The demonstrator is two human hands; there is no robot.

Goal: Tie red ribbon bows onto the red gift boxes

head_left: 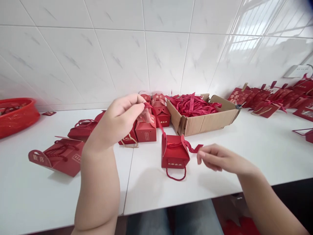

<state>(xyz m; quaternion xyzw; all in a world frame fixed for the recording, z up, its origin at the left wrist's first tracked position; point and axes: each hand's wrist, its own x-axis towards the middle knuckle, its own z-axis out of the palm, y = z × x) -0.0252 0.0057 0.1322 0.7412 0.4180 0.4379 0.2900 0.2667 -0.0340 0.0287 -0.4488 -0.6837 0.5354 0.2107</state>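
A small red gift box stands on the white table before me, its braided cord handle hanging toward my side. Dark red ribbon runs through the box's top; one length rises up to the left. My left hand is raised over the table and pinches that end between thumb and fingers. The other ribbon tail sticks out on the box's right side. Close beside its tip is my right hand, fingers loosely bent and apart, seemingly not gripping it.
Behind the box sits a cardboard box heaped with red ribbons. More red gift boxes stand left of it, and several others lie by my left forearm. A red basin is far left; finished-looking boxes line the right.
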